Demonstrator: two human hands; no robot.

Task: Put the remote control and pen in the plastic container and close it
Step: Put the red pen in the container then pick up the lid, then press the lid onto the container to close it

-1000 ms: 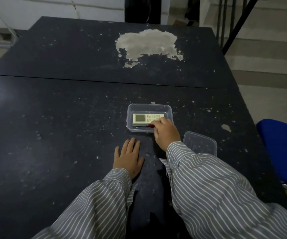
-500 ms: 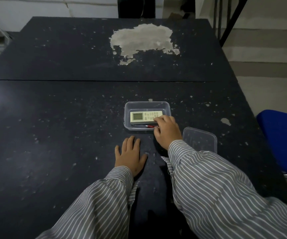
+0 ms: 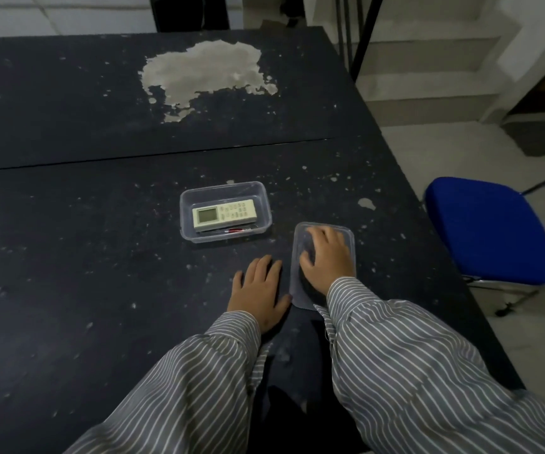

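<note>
A clear plastic container (image 3: 263, 194) stands open on the black table. Inside it lies a cream remote control (image 3: 224, 214) with a small screen at its left end, and a thin red pen (image 3: 236, 230) rests along the near wall. The clear lid (image 3: 299, 291) lies flat on the table to the container's right. My right hand (image 3: 327, 257) lies on top of the lid with the fingers spread and curled over it; a firm grip does not show. My left hand (image 3: 258, 291) rests flat on the table, fingers apart, just left of the lid.
The black table (image 3: 84, 257) is scuffed, with a large pale worn patch (image 3: 204, 72) at the back and a seam across the middle. A blue chair (image 3: 490, 231) stands past the table's right edge. Steps and a dark railing rise at the far right.
My right hand has left the container, where it set the pen down, and moved right onto the lid. The left hand stayed flat on the table. The camera view has shifted rightward.
</note>
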